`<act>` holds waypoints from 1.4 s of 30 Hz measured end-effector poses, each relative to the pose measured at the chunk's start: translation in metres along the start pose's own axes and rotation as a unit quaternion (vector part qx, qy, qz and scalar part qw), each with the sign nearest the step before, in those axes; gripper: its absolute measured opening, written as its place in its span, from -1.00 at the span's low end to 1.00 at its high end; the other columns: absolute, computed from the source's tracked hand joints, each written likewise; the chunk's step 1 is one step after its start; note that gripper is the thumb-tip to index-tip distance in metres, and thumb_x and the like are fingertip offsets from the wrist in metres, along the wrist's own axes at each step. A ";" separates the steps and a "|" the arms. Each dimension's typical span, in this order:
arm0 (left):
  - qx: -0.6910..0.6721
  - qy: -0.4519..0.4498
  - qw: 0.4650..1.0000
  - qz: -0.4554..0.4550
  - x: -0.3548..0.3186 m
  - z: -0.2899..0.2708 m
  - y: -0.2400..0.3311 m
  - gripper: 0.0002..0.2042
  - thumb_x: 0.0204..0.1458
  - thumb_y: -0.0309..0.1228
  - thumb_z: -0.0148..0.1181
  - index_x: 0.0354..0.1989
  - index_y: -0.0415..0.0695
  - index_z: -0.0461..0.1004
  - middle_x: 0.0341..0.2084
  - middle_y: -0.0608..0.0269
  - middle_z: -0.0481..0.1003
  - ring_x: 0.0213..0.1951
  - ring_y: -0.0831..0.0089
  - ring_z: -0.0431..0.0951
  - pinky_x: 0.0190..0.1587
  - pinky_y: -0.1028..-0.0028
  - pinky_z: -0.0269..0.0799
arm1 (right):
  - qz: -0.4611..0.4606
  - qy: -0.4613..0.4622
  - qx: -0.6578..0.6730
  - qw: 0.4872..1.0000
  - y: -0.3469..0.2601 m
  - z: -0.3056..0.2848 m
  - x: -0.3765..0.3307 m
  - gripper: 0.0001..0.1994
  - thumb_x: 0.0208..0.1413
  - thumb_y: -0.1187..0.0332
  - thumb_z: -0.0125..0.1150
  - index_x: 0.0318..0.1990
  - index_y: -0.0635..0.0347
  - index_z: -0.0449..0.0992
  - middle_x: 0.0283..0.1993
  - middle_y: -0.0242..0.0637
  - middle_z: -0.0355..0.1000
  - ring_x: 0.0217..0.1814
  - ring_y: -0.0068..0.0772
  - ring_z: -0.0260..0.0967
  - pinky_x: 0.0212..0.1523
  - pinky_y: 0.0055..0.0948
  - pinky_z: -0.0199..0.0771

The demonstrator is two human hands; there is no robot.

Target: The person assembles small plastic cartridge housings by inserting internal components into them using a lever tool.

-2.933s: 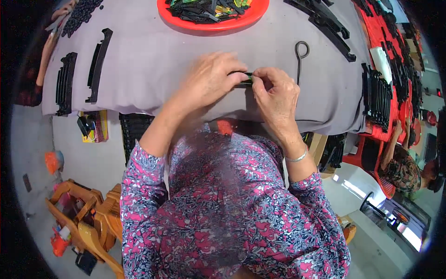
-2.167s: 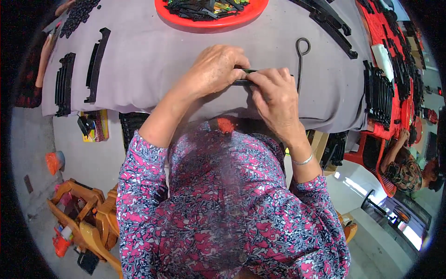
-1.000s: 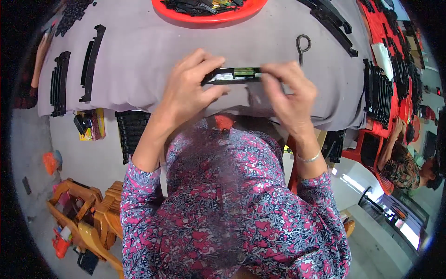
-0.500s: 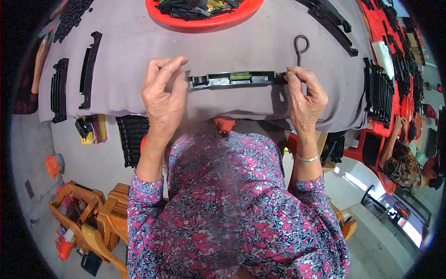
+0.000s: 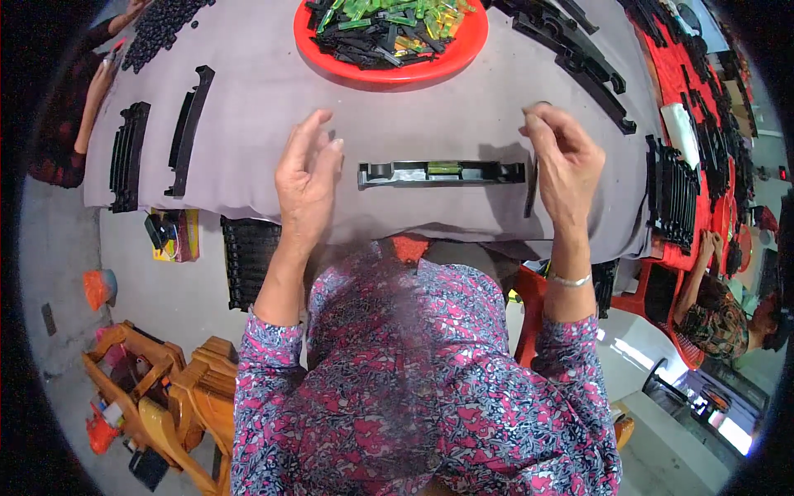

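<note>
- Left hand (image 5: 308, 178): raised above the grey cloth, fingers loosely spread, holding nothing; sits just left of the bar's left end
- Right hand (image 5: 564, 161): fingers curled and drawn together near a thin dark metal hook (image 5: 530, 188) that hangs below them; whether it pinches the hook cannot be told; sits just right of the bar's right end
- Black plastic bar (image 5: 441, 173): lies flat on the table (image 5: 248, 116) between both hands, touched by neither; long axis runs left to right; both hands about equally near
- Bar, looks: long, narrow, black, shiny grey channel, small green insert near the middle, rounded socket at its left end
- Beyond: red tray (image 5: 389, 70) of black and green parts on the far side; stacked black bars at both sides
</note>
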State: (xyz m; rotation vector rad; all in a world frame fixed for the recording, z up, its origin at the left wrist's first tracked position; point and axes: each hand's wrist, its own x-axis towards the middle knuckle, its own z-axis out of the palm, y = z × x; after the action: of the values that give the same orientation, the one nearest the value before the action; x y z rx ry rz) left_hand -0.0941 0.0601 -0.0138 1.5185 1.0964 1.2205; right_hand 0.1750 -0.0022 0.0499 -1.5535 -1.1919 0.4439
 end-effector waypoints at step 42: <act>-0.079 -0.096 0.992 0.007 0.010 0.032 0.055 -0.78 0.11 -0.51 0.26 -0.08 -0.30 0.55 -0.38 0.32 0.48 -0.40 0.62 0.44 -0.34 0.56 0.39 | -0.099 -0.261 -0.034 0.960 -0.018 0.038 0.005 -0.89 0.09 0.42 0.17 -0.32 0.29 0.46 -0.49 -0.18 0.41 -0.44 -0.51 0.36 -0.35 -0.43 0.43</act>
State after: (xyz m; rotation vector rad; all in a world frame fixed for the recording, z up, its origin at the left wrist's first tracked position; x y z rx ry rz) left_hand -0.0558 0.0542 0.0369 1.4893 0.8443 1.1167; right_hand 0.1389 0.0201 0.0540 -1.3941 -1.7646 0.7119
